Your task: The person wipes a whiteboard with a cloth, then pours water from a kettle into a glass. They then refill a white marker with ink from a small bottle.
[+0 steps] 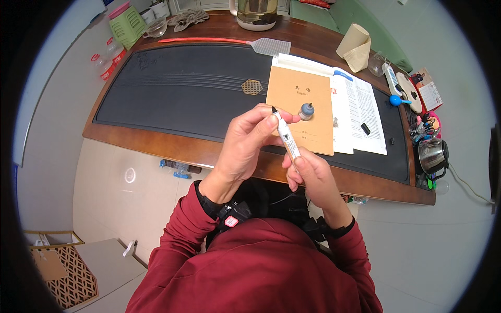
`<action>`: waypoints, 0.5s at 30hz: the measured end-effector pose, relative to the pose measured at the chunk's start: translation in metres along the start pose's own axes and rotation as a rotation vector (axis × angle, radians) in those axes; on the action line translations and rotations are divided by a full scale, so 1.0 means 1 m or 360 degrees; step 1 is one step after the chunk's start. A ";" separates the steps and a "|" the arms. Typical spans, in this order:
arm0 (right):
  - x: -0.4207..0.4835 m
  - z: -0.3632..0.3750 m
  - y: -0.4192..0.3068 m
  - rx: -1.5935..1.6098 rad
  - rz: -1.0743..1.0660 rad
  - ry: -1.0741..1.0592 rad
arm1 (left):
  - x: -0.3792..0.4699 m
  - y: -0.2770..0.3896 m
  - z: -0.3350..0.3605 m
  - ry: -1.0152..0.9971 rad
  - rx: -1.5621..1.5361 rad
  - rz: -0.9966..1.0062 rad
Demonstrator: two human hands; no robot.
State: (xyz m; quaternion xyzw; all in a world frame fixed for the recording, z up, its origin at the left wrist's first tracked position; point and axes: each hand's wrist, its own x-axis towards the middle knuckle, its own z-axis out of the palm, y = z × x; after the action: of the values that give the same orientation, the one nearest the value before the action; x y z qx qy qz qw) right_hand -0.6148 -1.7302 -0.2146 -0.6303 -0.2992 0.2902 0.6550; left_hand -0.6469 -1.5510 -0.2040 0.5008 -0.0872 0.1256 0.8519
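A white marker pen [289,140] is uncapped and tilted, its black tip pointing up and left. My left hand [244,137] pinches it just below the tip between thumb and fingers. The lower end is gripped by my right hand [315,176]. Beyond the pen, a small ink bottle [306,112] with a dark pointed nozzle stands on a tan exercise book [313,84] that bears printed writing. A black pen cap [365,128] lies on the printed sheets [362,105] to the right. A small clear piece [336,122] rests beside the book.
The black tray top [176,94] of a wooden table [176,146] spans the view. A red-handled fly swatter [270,46] and a glass kettle [256,15] are at the back. Along the right edge stand a tan paper roll [354,47], a blue-ended object [396,100] and a glass pot [430,155].
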 end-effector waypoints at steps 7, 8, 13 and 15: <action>0.000 0.001 0.000 0.0037 0.0032 -0.0022 | -0.001 -0.005 -0.003 0.0011 -0.0079 -0.0100; 0.000 -0.005 -0.002 0.0179 0.0085 -0.0132 | -0.001 -0.005 -0.003 -0.0026 -0.0128 -0.0112; 0.002 -0.010 0.000 0.0830 0.0174 -0.0441 | -0.001 -0.011 -0.004 -0.0303 -0.0260 -0.0100; 0.003 -0.010 0.002 0.1071 0.0190 -0.0502 | 0.000 -0.012 -0.005 -0.0336 -0.0256 -0.0108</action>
State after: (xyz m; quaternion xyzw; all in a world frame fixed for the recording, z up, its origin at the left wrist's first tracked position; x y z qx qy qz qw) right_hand -0.6056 -1.7344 -0.2168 -0.3438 -0.2471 0.5034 0.7532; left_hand -0.6436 -1.5521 -0.2160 0.4440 -0.1690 0.0359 0.8792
